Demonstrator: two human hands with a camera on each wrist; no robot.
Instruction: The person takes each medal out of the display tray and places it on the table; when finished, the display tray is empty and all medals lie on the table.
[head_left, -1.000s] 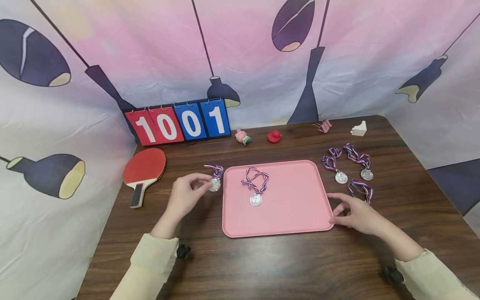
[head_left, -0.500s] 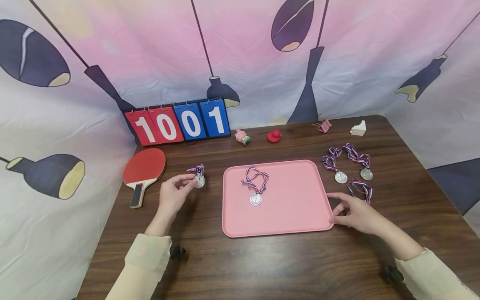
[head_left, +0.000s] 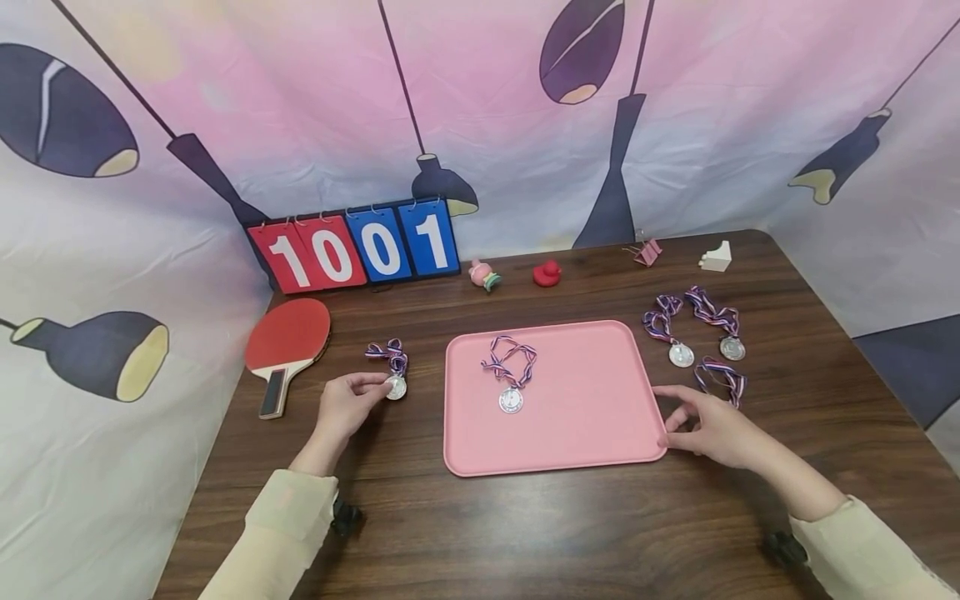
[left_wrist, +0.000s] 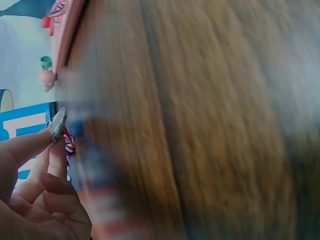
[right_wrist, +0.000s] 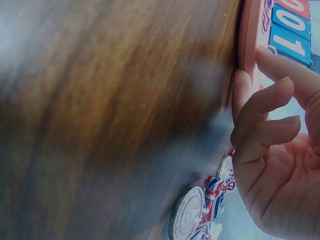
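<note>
My left hand (head_left: 347, 410) pinches a silver medal (head_left: 397, 387) by its disc, left of the pink tray (head_left: 555, 465). Its striped ribbon trails toward the back; in the left wrist view the medal (left_wrist: 58, 123) is held between fingertips and thumb. A second silver medal (head_left: 512, 400) lies on the tray, its ribbon loosely looped. At the tray's right edge, my right hand (head_left: 712, 425) holds the rim with thumb and index finger, the other fingers curled. Beyond it lie two medals (head_left: 681, 354) and another ribbon (head_left: 723, 377), whose disc the hand hides.
A table tennis paddle (head_left: 288, 337) lies at the left. Along the back stand a flip scoreboard (head_left: 356, 250), a small pink figure (head_left: 482, 275), a red duck (head_left: 547, 273), a pink binder clip (head_left: 647, 252) and a white block (head_left: 716, 257). A printed cloth hangs behind.
My left hand has moved left, away from the tray, with the medal, then lowered it slightly nearer me. The right hand and the tray have stayed in place.
</note>
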